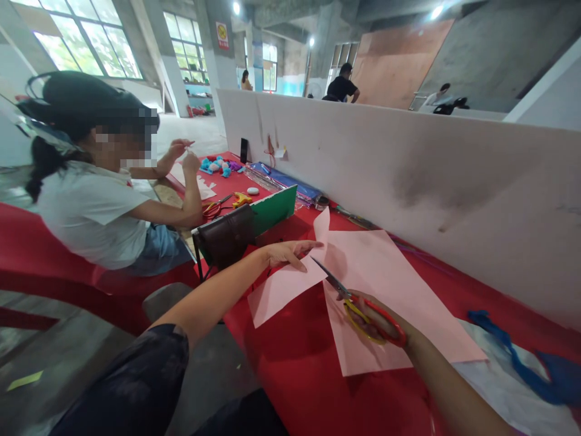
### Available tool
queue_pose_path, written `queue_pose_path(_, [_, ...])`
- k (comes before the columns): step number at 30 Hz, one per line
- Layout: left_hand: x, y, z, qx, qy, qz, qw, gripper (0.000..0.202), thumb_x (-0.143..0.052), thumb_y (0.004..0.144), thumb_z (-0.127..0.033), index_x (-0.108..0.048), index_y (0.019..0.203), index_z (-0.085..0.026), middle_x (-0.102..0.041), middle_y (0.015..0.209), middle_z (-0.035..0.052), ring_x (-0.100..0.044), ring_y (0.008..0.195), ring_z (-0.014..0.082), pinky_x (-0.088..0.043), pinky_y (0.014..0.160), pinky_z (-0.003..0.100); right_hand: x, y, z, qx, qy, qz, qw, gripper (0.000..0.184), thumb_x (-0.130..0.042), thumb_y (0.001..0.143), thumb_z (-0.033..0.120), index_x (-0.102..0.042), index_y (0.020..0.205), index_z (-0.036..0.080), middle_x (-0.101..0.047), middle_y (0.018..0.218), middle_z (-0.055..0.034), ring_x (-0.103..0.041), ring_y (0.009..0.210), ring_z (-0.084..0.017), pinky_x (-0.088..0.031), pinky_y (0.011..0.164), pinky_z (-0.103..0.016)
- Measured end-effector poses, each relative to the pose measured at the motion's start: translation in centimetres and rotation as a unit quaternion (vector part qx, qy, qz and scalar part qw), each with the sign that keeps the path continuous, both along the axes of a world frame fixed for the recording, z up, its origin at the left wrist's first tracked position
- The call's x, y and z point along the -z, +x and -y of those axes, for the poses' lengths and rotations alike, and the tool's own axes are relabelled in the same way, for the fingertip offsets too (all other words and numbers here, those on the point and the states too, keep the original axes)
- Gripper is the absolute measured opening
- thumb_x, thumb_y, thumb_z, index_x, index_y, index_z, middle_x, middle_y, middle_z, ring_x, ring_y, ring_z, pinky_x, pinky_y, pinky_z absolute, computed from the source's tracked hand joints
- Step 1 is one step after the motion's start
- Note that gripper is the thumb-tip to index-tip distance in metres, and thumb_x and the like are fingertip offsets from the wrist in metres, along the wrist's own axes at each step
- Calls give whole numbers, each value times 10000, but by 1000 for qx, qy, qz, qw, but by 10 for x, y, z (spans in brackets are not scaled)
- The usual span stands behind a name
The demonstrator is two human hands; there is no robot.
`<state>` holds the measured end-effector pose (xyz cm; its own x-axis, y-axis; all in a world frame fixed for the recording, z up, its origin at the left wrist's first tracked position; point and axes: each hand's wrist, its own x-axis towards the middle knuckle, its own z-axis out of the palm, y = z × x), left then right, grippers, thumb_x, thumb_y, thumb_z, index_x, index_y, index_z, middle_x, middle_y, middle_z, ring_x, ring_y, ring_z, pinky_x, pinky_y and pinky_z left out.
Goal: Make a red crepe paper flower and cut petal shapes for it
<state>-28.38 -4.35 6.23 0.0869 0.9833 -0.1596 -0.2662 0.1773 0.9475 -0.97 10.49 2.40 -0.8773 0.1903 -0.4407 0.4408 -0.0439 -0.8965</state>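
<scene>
Left hand [293,253] pinching pink paper piece [285,293] — right hand [373,318], at left hand's 4 o'clock, gripping red-and-yellow-handled metal scissors [345,295] over red-covered bench [299,363].

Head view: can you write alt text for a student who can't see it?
The right hand holds scissors against pink paper, which the left hand holds over a red table. A co-worker sits to the left.
</scene>
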Motion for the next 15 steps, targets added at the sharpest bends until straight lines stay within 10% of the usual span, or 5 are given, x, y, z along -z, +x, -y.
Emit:
queue_pose_path(10, [3, 7, 4, -4, 1, 37, 999, 924, -793, 539, -38, -492, 1373, -301, -552, 1335, 99, -684, 902, 194, -563, 723, 272, 7, 0, 14, 6, -4, -63, 998, 561, -474, 844, 708, -507, 1113, 217, -396, 590, 81, -250, 372, -39, -211, 330, -174])
queue_pose_path(15, [3, 10, 6, -45, -18, 38, 998, 957, -769, 508, -14, -484, 1377, -297, -463, 1458, 114, -675, 987, 248, -562, 736, 303, -3, 10, 20, 139, -33, -117, 983, 549, -515, 822, 701, -497, 1120, 239, -429, 585, 94, -280, 341, -33, -260, 304, -156])
